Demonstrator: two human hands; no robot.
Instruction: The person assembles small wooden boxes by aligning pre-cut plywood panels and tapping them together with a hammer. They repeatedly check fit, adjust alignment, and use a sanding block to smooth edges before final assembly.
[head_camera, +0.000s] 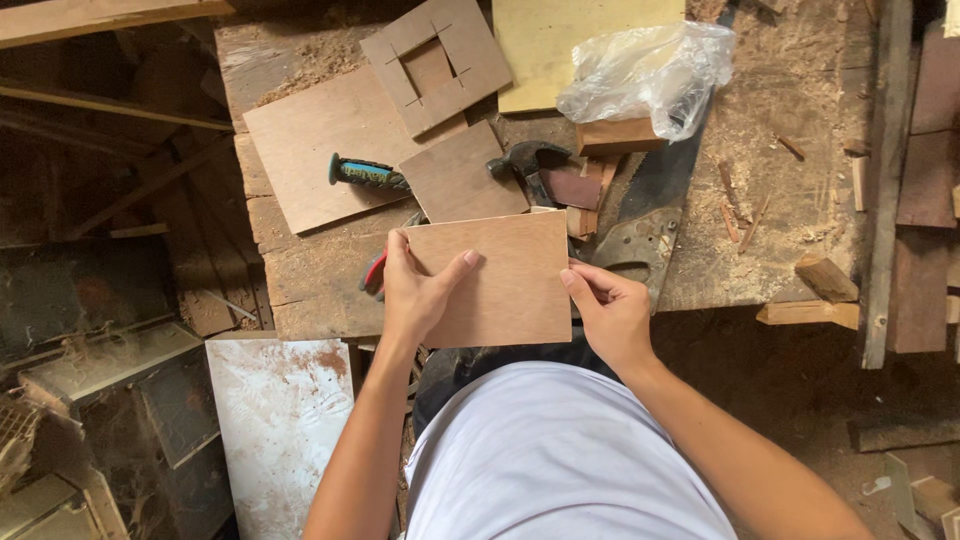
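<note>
Two hands, left (415, 290) and right (610, 312), fingers clamped on plywood panel (495, 278), long axis left-right

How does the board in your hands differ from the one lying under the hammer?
The held board is gripped by the left hand and right hand at the bench edge; the bench board lies flat under the hammer. The held one looks larger and paler, the bench one darker. Both are thin, plain brown rectangles.
</note>
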